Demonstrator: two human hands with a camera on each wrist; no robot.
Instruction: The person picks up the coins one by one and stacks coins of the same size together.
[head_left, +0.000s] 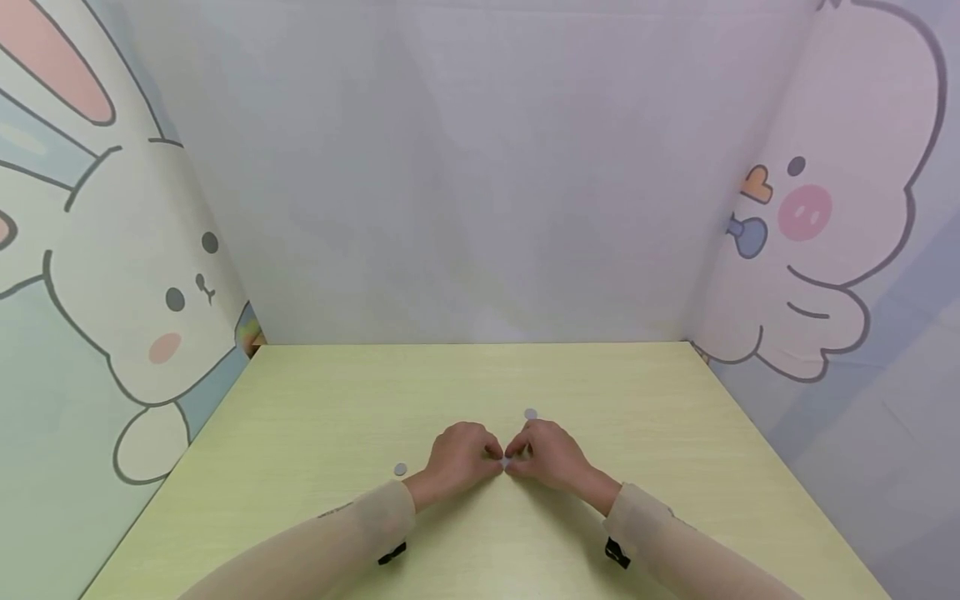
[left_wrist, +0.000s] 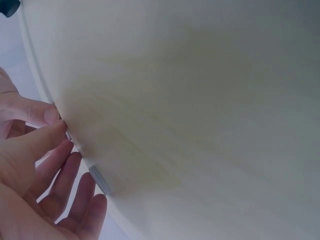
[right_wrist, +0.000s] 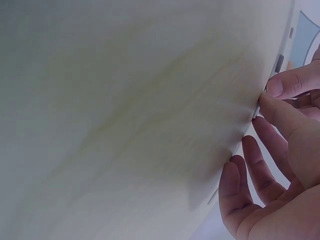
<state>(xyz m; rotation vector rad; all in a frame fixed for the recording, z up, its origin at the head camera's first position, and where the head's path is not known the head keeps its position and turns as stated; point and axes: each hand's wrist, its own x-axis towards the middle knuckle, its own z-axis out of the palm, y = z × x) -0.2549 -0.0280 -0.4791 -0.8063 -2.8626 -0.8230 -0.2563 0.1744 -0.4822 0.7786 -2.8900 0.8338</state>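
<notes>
At the middle of the table my left hand [head_left: 464,455] and my right hand [head_left: 551,454] meet, thumbs and fingertips nearly touching. Between them is a small grey disc [head_left: 506,462], pinched from both sides and mostly hidden by the fingers. In the right wrist view only a thin edge of this disc [right_wrist: 256,111] shows beside the fingertips. Another flat grey round disc [head_left: 401,469] lies on the table just left of my left wrist. A third grey disc [head_left: 531,413] lies behind my right hand, close to its knuckles.
The pale yellow table [head_left: 337,400] reaches back to a plain light curtain [head_left: 480,167]. Side curtains printed with a rabbit [head_left: 135,292] on the left and a chick-like figure [head_left: 840,167] on the right border the table.
</notes>
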